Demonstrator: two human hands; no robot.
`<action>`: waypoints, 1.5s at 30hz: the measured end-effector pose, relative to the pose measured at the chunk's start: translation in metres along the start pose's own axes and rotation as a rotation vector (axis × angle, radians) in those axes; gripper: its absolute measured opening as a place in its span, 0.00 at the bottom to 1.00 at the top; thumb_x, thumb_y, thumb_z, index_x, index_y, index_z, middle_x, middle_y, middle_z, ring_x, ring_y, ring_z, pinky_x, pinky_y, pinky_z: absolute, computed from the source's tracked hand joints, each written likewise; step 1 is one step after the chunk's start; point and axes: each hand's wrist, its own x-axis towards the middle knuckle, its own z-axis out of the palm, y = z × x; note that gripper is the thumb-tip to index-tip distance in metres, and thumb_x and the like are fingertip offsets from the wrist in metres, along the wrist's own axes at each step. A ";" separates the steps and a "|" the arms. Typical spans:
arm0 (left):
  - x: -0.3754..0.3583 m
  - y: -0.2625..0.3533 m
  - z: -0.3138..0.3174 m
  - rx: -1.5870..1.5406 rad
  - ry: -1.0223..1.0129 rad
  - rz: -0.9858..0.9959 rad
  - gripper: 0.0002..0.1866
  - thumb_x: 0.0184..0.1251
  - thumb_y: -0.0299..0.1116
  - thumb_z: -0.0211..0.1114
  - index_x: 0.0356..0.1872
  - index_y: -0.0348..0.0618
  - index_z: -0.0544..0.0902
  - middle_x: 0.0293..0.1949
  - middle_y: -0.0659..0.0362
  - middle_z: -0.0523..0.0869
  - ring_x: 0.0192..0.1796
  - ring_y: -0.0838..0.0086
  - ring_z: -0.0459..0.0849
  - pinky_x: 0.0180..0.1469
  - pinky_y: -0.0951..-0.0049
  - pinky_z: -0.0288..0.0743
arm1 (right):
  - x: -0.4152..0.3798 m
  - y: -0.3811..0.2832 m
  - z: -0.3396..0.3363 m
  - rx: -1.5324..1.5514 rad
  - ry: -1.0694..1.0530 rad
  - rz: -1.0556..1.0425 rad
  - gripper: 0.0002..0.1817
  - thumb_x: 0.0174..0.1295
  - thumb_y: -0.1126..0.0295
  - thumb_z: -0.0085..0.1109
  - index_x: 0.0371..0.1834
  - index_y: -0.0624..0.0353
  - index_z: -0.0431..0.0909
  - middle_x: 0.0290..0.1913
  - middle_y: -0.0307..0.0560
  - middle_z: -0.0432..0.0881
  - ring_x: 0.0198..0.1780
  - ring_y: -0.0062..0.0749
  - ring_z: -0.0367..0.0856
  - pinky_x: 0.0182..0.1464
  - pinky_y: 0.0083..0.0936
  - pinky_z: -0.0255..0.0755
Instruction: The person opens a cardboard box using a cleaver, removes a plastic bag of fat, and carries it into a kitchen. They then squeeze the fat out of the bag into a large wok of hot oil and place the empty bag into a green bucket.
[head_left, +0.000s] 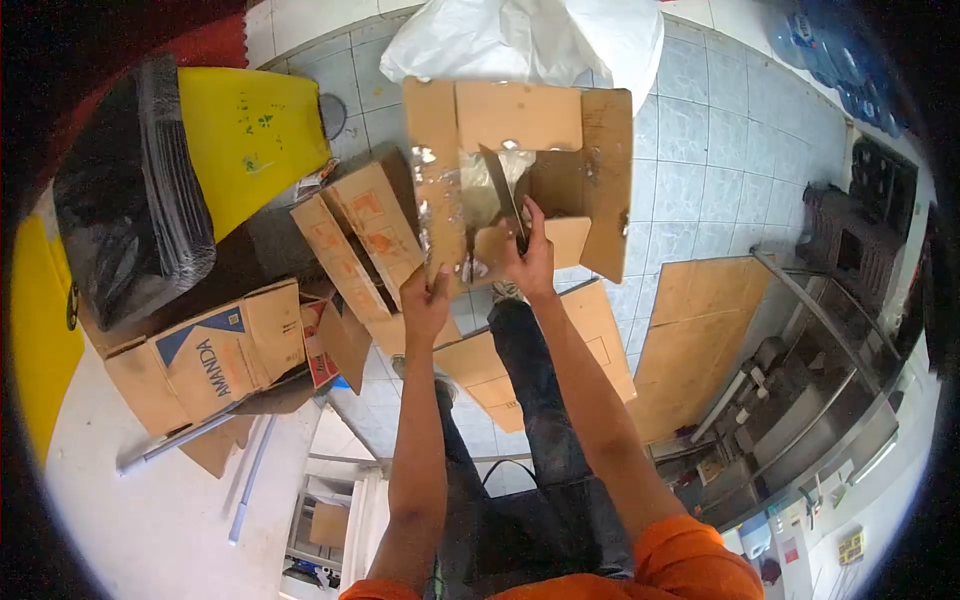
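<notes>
An opened cardboard box [520,118] is held up in front of me, its worn flaps spread and its inside facing me. Clear plastic shows within it. My left hand [426,302] pinches the lower corner of the left flap. At the box's mouth my right hand [533,255] is closed around a thin cardboard piece [506,190] that stands edge-on inside the opening. Below the box, a flattened carton [500,385] lies on the floor around my legs. Just left of it leans another opened carton [375,228].
A white plastic sack [530,40] lies beyond the box. To the left are a yellow bin [262,125] with a black bag [130,215] and a printed carton [205,365] on a white table [90,490]. A cardboard sheet [700,335] and metal rack [820,310] stand right.
</notes>
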 end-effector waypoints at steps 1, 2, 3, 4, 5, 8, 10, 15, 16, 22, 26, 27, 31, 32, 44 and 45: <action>-0.001 -0.004 -0.002 -0.048 -0.008 -0.006 0.12 0.70 0.34 0.62 0.45 0.35 0.82 0.31 0.58 0.85 0.31 0.78 0.76 0.36 0.74 0.72 | -0.006 0.001 -0.004 -0.023 -0.013 -0.039 0.33 0.63 0.74 0.52 0.72 0.58 0.54 0.48 0.57 0.84 0.48 0.46 0.83 0.49 0.34 0.76; -0.005 -0.008 -0.004 -0.055 -0.008 -0.007 0.12 0.70 0.34 0.62 0.45 0.35 0.82 0.31 0.58 0.85 0.31 0.78 0.76 0.36 0.74 0.72 | -0.014 0.001 -0.008 -0.046 -0.027 -0.078 0.33 0.63 0.71 0.54 0.72 0.60 0.53 0.47 0.63 0.83 0.50 0.59 0.82 0.49 0.41 0.76; -0.010 -0.011 -0.005 0.001 -0.007 -0.067 0.12 0.71 0.35 0.62 0.44 0.35 0.82 0.31 0.59 0.85 0.31 0.78 0.76 0.35 0.74 0.72 | -0.023 0.000 -0.011 -0.052 -0.027 -0.079 0.33 0.63 0.71 0.54 0.72 0.60 0.53 0.47 0.63 0.83 0.50 0.59 0.82 0.49 0.41 0.76; -0.010 -0.011 -0.006 0.058 -0.007 -0.123 0.13 0.71 0.36 0.62 0.44 0.35 0.82 0.30 0.59 0.84 0.30 0.79 0.75 0.34 0.75 0.71 | -0.034 0.003 -0.012 -0.075 -0.033 -0.047 0.35 0.63 0.72 0.54 0.73 0.58 0.52 0.45 0.56 0.84 0.45 0.46 0.84 0.47 0.34 0.77; -0.012 -0.021 -0.005 0.056 -0.009 -0.122 0.13 0.71 0.36 0.62 0.44 0.35 0.82 0.30 0.59 0.84 0.30 0.79 0.75 0.34 0.75 0.71 | -0.048 0.006 -0.013 -0.097 -0.038 -0.013 0.37 0.62 0.74 0.54 0.74 0.56 0.51 0.43 0.50 0.86 0.40 0.34 0.85 0.45 0.28 0.77; -0.009 -0.039 -0.003 -0.013 0.100 -0.040 0.15 0.71 0.39 0.61 0.44 0.35 0.82 0.28 0.62 0.82 0.29 0.80 0.73 0.32 0.75 0.70 | -0.099 0.039 -0.008 -0.089 -0.037 0.020 0.38 0.62 0.74 0.55 0.75 0.59 0.50 0.40 0.54 0.86 0.42 0.34 0.86 0.46 0.29 0.77; -0.008 -0.042 -0.011 0.028 0.031 -0.180 0.15 0.71 0.39 0.62 0.45 0.35 0.82 0.30 0.60 0.84 0.31 0.78 0.76 0.35 0.74 0.72 | -0.125 0.054 -0.005 -0.088 -0.030 0.006 0.38 0.62 0.75 0.56 0.75 0.60 0.50 0.39 0.55 0.85 0.43 0.35 0.86 0.47 0.29 0.77; -0.008 -0.083 -0.012 0.148 0.117 -0.224 0.15 0.69 0.38 0.64 0.45 0.35 0.82 0.34 0.55 0.87 0.36 0.73 0.82 0.40 0.73 0.75 | -0.153 0.098 0.006 -0.172 -0.038 0.016 0.36 0.59 0.70 0.59 0.70 0.67 0.56 0.38 0.70 0.81 0.40 0.66 0.82 0.42 0.44 0.76; -0.009 -0.080 -0.011 0.135 0.198 -0.159 0.15 0.69 0.37 0.64 0.46 0.35 0.82 0.35 0.54 0.87 0.37 0.71 0.83 0.41 0.72 0.75 | -0.155 0.100 0.003 -0.175 -0.038 0.016 0.36 0.59 0.70 0.59 0.70 0.67 0.56 0.38 0.70 0.81 0.40 0.66 0.82 0.42 0.44 0.76; -0.018 -0.073 -0.010 0.297 0.288 -0.139 0.15 0.65 0.34 0.66 0.48 0.36 0.80 0.36 0.53 0.88 0.36 0.70 0.84 0.41 0.71 0.76 | -0.136 0.046 -0.033 -0.261 0.032 0.073 0.28 0.64 0.74 0.54 0.69 0.62 0.59 0.28 0.49 0.84 0.29 0.32 0.84 0.33 0.26 0.74; -0.018 -0.075 -0.007 0.234 0.219 -0.245 0.15 0.65 0.33 0.65 0.49 0.37 0.80 0.38 0.52 0.87 0.35 0.72 0.84 0.40 0.70 0.77 | -0.136 0.037 -0.071 -0.211 0.046 0.311 0.24 0.62 0.74 0.53 0.63 0.63 0.66 0.28 0.52 0.83 0.29 0.32 0.83 0.32 0.29 0.74; -0.018 -0.072 -0.007 0.197 0.179 -0.246 0.14 0.65 0.32 0.65 0.49 0.37 0.80 0.38 0.52 0.87 0.34 0.72 0.84 0.39 0.71 0.77 | -0.137 0.036 -0.080 -0.215 0.043 0.307 0.24 0.62 0.74 0.53 0.63 0.63 0.66 0.28 0.52 0.83 0.29 0.32 0.83 0.32 0.29 0.74; -0.017 -0.062 -0.003 0.135 0.137 -0.183 0.16 0.64 0.28 0.62 0.53 0.39 0.79 0.38 0.51 0.87 0.35 0.71 0.85 0.39 0.70 0.77 | -0.144 0.030 -0.099 -0.091 0.080 0.291 0.21 0.64 0.75 0.53 0.62 0.62 0.67 0.24 0.43 0.79 0.27 0.19 0.75 0.30 0.21 0.69; -0.016 -0.062 -0.001 0.133 0.145 -0.187 0.16 0.64 0.28 0.62 0.53 0.39 0.79 0.38 0.51 0.87 0.35 0.71 0.85 0.39 0.70 0.77 | -0.147 0.025 -0.104 -0.100 0.066 0.291 0.21 0.65 0.75 0.53 0.62 0.62 0.68 0.24 0.42 0.79 0.27 0.19 0.75 0.30 0.21 0.69; -0.009 -0.056 -0.004 0.154 -0.006 -0.056 0.18 0.64 0.28 0.59 0.56 0.40 0.78 0.38 0.45 0.86 0.39 0.55 0.85 0.43 0.61 0.77 | -0.176 0.030 -0.123 0.164 0.256 0.332 0.03 0.68 0.73 0.52 0.41 0.58 0.69 0.23 0.34 0.72 0.19 0.11 0.63 0.19 0.16 0.57; -0.010 -0.055 -0.005 0.129 -0.039 -0.079 0.17 0.64 0.28 0.59 0.54 0.39 0.78 0.38 0.45 0.86 0.38 0.55 0.85 0.43 0.61 0.77 | -0.178 0.034 -0.123 0.225 0.294 0.344 0.03 0.67 0.75 0.51 0.41 0.59 0.69 0.24 0.35 0.72 0.21 0.13 0.65 0.21 0.16 0.58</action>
